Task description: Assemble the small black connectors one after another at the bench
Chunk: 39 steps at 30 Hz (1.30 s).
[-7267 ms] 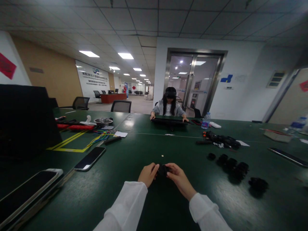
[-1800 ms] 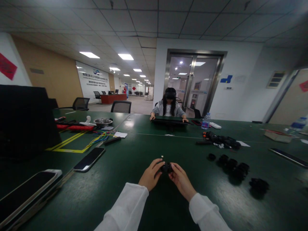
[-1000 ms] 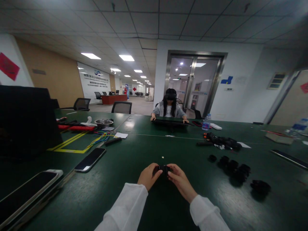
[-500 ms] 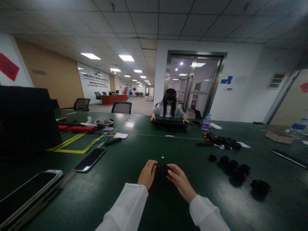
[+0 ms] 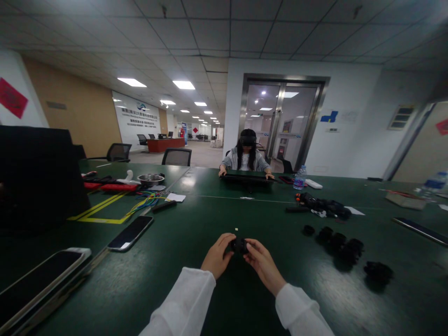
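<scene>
Our left grip (image 5: 217, 257) and right grip (image 5: 263, 263) pinch small black part (image 5: 240, 246) over green bench (image 5: 196, 219); we see black pieces (image 5: 351, 252) at right.

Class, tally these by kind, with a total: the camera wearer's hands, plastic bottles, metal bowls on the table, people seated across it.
Hands: 2 (left hand and right hand, both on a black piece)
Plastic bottles: 2
Metal bowl: 1
Seated person: 1
Total: 6

Metal bowl (image 5: 156, 182) near coloured wires (image 5: 146, 202); plastic bottle (image 5: 300, 179).
</scene>
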### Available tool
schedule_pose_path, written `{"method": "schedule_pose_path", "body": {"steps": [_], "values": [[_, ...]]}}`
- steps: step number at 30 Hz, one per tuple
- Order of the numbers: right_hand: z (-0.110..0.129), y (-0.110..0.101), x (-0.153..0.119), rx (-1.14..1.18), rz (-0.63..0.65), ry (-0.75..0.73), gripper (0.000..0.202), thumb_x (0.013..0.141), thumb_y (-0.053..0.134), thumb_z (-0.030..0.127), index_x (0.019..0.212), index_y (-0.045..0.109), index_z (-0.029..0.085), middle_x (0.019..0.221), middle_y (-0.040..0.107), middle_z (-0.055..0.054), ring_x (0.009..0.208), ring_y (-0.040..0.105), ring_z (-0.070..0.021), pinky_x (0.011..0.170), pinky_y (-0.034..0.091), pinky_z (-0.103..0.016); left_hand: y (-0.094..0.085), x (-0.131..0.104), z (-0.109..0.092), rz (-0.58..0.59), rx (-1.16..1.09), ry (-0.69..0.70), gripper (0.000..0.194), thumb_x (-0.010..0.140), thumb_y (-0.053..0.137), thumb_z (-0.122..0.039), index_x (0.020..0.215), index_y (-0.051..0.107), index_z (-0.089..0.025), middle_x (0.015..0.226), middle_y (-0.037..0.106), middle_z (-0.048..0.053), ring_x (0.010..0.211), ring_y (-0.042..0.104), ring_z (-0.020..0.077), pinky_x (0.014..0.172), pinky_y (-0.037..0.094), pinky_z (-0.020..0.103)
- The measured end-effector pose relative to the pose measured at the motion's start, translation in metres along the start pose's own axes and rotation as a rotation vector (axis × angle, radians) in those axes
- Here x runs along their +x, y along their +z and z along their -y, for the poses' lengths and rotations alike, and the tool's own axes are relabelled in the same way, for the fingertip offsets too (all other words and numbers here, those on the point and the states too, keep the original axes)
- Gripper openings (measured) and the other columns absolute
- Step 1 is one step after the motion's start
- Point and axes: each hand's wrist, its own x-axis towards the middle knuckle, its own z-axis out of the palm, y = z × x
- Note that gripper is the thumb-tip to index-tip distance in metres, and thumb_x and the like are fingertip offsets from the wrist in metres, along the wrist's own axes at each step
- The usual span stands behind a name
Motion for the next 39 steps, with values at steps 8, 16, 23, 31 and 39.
{"method": "schedule_pose_path", "body": {"steps": [8, 16, 23, 31, 39], "values": [[0.001, -0.001, -0.001, -0.018, 0.014, -0.032, 0.026, 0.062, 0.065, 0.034, 0.085, 0.056, 0.023, 0.087, 0.055, -0.002, 0.069, 0.052, -0.0140, 0.065, 0.043, -0.030, -0.004, 0.000, -0.004, 0.035, 0.010, -0.066, 0.045, 0.073, 0.048, -0.012, 0.115, 0.040, -0.025, 0.118, 0.043, 0.004, 0.103, 0.046, 0.0197, 0.087, 0.042, 0.036], [0.008, 0.004, -0.006, -0.034, 0.046, -0.047, 0.026, 0.060, 0.066, 0.030, 0.083, 0.056, 0.024, 0.092, 0.054, -0.001, 0.080, 0.052, -0.0172, 0.069, 0.042, -0.031, -0.001, -0.001, 0.004, 0.035, 0.015, -0.114, 0.041, 0.076, 0.050, -0.028, 0.116, 0.041, -0.023, 0.113, 0.049, 0.006, 0.094, 0.051, 0.0184, 0.081, 0.043, 0.034], [0.008, 0.006, -0.008, -0.107, 0.093, -0.076, 0.027, 0.060, 0.066, 0.026, 0.084, 0.054, 0.022, 0.106, 0.053, -0.004, 0.092, 0.050, -0.0207, 0.076, 0.041, -0.034, -0.004, 0.000, 0.000, 0.065, 0.055, -0.181, 0.035, 0.080, 0.042, -0.036, 0.112, 0.042, -0.022, 0.091, 0.059, 0.003, 0.078, 0.057, 0.0158, 0.069, 0.045, 0.028], [0.004, 0.001, -0.005, -0.152, 0.167, -0.116, 0.023, 0.062, 0.061, 0.016, 0.082, 0.053, 0.022, 0.112, 0.052, -0.002, 0.097, 0.049, -0.0210, 0.083, 0.038, -0.037, -0.003, 0.000, -0.001, 0.115, -0.018, -0.257, 0.031, 0.084, 0.032, -0.039, 0.108, 0.042, -0.021, 0.065, 0.057, -0.003, 0.052, 0.056, 0.0106, 0.054, 0.043, 0.020], [0.007, 0.002, -0.007, -0.175, 0.200, -0.119, 0.019, 0.061, 0.062, 0.016, 0.078, 0.054, 0.021, 0.112, 0.052, -0.003, 0.098, 0.049, -0.0217, 0.085, 0.036, -0.039, -0.002, 0.000, 0.002, 0.130, -0.079, -0.332, 0.036, 0.084, 0.027, -0.043, 0.100, 0.048, -0.019, 0.056, 0.055, -0.004, 0.043, 0.052, 0.0089, 0.045, 0.040, 0.017]]}}
